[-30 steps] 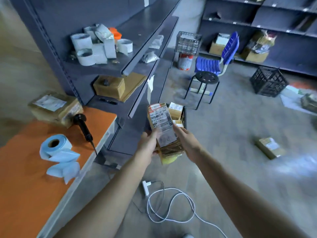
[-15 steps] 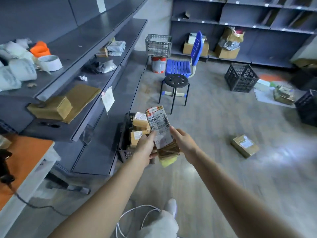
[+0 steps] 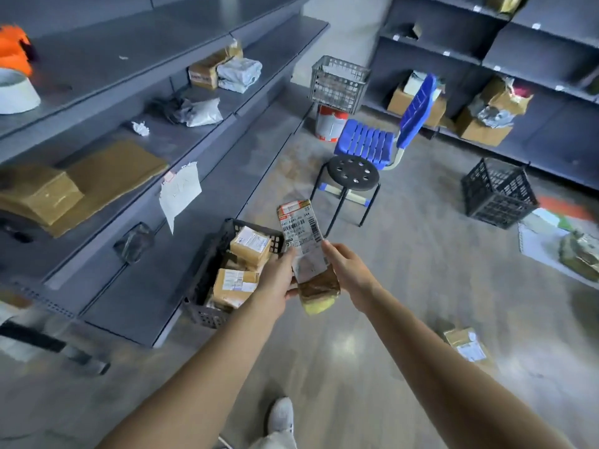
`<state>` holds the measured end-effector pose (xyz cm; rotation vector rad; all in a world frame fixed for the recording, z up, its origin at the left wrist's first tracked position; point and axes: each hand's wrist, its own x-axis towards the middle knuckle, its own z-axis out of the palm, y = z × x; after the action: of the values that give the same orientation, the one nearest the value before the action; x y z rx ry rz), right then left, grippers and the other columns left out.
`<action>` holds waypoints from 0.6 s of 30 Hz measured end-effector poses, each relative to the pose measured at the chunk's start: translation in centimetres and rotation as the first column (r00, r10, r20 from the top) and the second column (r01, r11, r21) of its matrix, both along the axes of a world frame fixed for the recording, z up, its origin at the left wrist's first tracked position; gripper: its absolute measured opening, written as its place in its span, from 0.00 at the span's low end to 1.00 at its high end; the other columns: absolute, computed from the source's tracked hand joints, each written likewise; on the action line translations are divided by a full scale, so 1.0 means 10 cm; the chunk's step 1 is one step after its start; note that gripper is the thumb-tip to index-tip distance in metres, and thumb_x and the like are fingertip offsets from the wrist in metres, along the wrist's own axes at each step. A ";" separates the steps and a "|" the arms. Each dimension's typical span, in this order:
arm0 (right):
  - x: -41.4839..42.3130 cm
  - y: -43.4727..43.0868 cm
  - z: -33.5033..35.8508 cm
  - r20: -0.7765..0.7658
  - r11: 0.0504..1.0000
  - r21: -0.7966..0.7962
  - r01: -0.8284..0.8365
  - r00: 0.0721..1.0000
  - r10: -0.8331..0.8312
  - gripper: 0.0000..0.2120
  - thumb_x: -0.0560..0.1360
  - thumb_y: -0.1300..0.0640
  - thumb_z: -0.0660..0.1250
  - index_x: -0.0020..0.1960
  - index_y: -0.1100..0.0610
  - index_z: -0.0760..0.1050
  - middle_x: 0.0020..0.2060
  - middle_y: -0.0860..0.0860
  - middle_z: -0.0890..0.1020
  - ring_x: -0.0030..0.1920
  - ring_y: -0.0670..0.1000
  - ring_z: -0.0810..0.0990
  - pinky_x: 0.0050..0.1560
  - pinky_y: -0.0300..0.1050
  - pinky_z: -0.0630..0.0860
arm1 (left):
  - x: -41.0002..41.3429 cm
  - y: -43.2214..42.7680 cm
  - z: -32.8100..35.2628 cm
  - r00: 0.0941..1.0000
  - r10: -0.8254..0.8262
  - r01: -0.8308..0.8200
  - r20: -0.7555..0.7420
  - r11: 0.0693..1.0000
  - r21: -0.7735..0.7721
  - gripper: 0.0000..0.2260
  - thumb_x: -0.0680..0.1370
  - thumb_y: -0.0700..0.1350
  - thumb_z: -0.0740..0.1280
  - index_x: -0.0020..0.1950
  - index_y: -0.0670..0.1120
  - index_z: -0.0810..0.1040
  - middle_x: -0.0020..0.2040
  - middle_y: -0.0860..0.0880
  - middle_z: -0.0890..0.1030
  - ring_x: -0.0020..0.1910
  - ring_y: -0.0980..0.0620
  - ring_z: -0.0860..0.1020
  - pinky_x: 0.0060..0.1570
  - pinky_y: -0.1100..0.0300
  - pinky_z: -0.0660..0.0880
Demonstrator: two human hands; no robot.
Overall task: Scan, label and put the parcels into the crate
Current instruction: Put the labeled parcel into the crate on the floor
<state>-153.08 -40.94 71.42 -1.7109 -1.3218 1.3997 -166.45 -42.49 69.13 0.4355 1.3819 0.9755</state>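
Two black crates: the near crate by the left shelves holds at least three brown parcels, and the far crate sits at the right. The floor is grey and shiny, with dark shelves along the walls. The left hand and right hand both grip one labelled parcel by its sides, in the air just right of the near crate.

A round black stool stands on the grey floor. Just behind it is a blue slatted chair. Further behind the stool, a red-and-white bucket carries a grey wire basket. Left of the stool, a white paper sheet hangs from a grey shelf.
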 end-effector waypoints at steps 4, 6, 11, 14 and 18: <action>0.03 0.56 -0.02 0.019 0.997 0.019 -0.081 0.997 0.081 0.14 0.79 0.41 0.62 0.53 0.50 0.76 0.50 0.51 0.82 0.51 0.52 0.82 0.54 0.50 0.79 | 0.05 0.43 0.02 0.994 0.110 -0.111 -0.008 0.993 -0.033 0.14 0.79 0.56 0.63 0.59 0.50 0.76 0.50 0.47 0.82 0.48 0.49 0.80 0.38 0.57 0.75; 0.03 0.81 -0.05 0.017 0.992 0.029 -0.120 0.993 0.120 0.10 0.79 0.42 0.63 0.47 0.47 0.77 0.46 0.47 0.82 0.47 0.49 0.82 0.50 0.47 0.79 | 0.07 0.60 -0.01 0.985 0.171 -0.171 0.002 0.984 -0.045 0.12 0.79 0.55 0.63 0.55 0.50 0.77 0.47 0.48 0.82 0.46 0.50 0.79 0.38 0.58 0.75; 0.00 1.38 -0.22 -0.009 0.967 -0.021 -0.253 0.967 0.253 0.14 0.77 0.40 0.63 0.52 0.49 0.79 0.50 0.49 0.83 0.50 0.50 0.83 0.52 0.48 0.79 | 0.10 0.95 -0.12 0.952 0.307 -0.306 0.006 0.950 -0.064 0.09 0.80 0.53 0.61 0.50 0.50 0.77 0.48 0.47 0.82 0.47 0.49 0.80 0.38 0.58 0.75; 0.00 1.74 -0.39 -0.080 0.932 -0.082 -0.353 0.934 0.347 0.18 0.80 0.41 0.59 0.59 0.52 0.78 0.53 0.48 0.82 0.51 0.48 0.80 0.43 0.43 0.76 | 0.12 1.17 -0.24 0.912 0.411 -0.410 0.001 0.911 -0.047 0.10 0.81 0.52 0.60 0.53 0.49 0.78 0.52 0.45 0.83 0.49 0.46 0.81 0.43 0.55 0.76; 0.03 2.18 -0.65 -0.088 0.844 -0.114 -0.524 0.851 0.517 0.13 0.81 0.50 0.62 0.63 0.54 0.75 0.56 0.51 0.81 0.49 0.48 0.80 0.45 0.46 0.80 | 0.24 1.42 -0.46 0.845 0.534 -0.533 -0.012 0.840 -0.100 0.11 0.81 0.54 0.60 0.54 0.50 0.77 0.50 0.47 0.83 0.48 0.47 0.81 0.44 0.53 0.78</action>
<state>-152.74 -19.09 64.97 -1.4315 -1.7871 1.8563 -164.04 -28.32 64.55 -0.0498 1.5664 1.3491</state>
